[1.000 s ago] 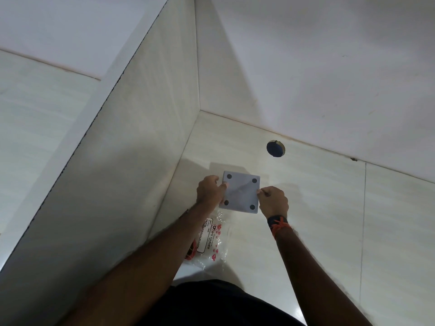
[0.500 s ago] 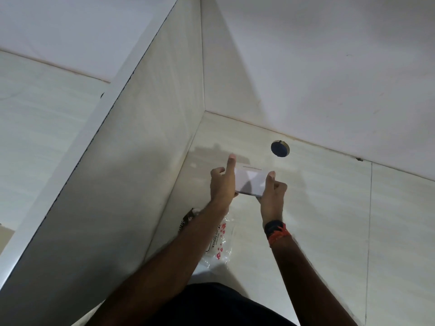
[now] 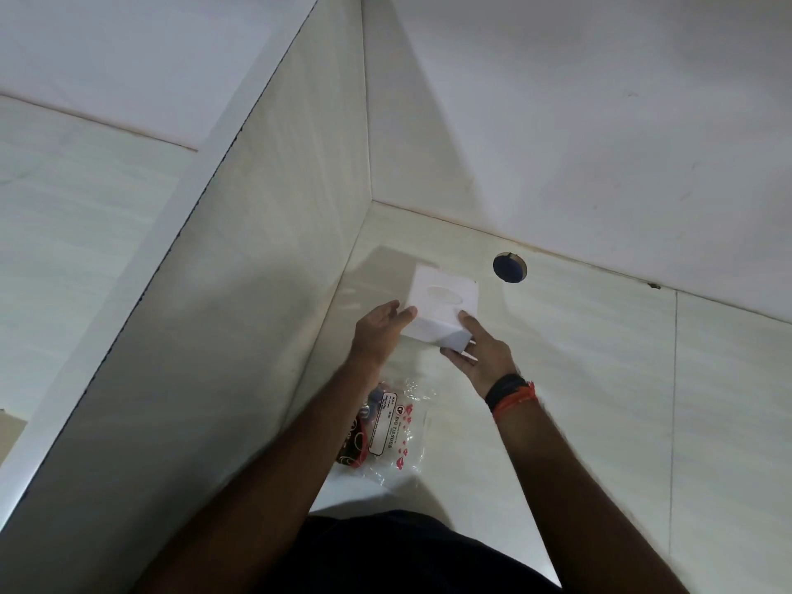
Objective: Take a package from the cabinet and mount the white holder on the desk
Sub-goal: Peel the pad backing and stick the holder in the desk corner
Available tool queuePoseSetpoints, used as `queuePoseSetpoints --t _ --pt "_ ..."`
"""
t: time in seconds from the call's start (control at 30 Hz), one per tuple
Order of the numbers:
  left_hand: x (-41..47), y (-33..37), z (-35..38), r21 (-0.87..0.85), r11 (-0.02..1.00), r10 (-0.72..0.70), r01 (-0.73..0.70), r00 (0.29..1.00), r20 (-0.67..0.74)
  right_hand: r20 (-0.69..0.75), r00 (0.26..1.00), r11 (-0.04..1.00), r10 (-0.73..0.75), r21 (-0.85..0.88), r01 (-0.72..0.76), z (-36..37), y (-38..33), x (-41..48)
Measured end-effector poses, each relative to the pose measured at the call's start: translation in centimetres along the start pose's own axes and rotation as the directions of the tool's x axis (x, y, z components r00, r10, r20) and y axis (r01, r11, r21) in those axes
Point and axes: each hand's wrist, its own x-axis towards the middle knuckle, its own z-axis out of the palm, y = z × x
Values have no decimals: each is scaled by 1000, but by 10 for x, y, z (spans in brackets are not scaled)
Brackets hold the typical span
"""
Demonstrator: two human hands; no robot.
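Clearly, the white holder (image 3: 441, 308) is held between both hands above the desk (image 3: 578, 379), in the corner where the side panel (image 3: 265, 293) meets the back wall (image 3: 578, 122). Its face with the oval opening is turned upward, presumably so that the underside can be brought down flat against the desk. The left hand (image 3: 379, 332) is laid open against the holder's left edge, fingers extended, while the right hand (image 3: 480, 349) is clasped on the near right corner, thumb on top and fingers beneath. Whether the holder is already touching the desk cannot be told. A clear plastic package (image 3: 390, 430) with red printing lies on the desk nearer the body, partly hidden by the left forearm. A round cable hole (image 3: 509, 267) is seen just beyond the holder, and the spot seems chosen to keep clear of it.
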Motion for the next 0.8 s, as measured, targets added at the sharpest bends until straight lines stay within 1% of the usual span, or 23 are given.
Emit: queuePoseSetpoints --t 0.07,0.13,0.23,0.37,0.43,0.53,0.7,0.8 --pt "0 0 -6 70 998 9 -8 1000 -15 -3 1000 999 -12 42 12 9 -11 14" --pt "-1 -3 -14 104 994 24 -24 1000 -4 -27 999 998 -35 42 36 20 -26 29" --pt "-2 -13 -26 167 984 61 -59 998 -5 -76 994 997 -73 9 74 36 -49 51" --pt "-3 -24 -38 230 971 75 -69 997 -18 -77 992 994 -104 -47 101 57 -68 69" --pt "0 -29 -42 248 966 83 -72 996 -32 -86 989 992 -124 -39 121 63 -72 79" --pt "5 -33 -46 267 960 103 -85 993 -57 -86 982 980 -167 -124 156 70 -72 93" --pt "11 -43 -51 331 942 95 -64 992 -80 -162 964 951 -209 -263 162 73 -67 113" --pt "11 -50 -55 366 929 88 -56 994 -71 -198 957 959 -212 -232 165 76 -70 113"
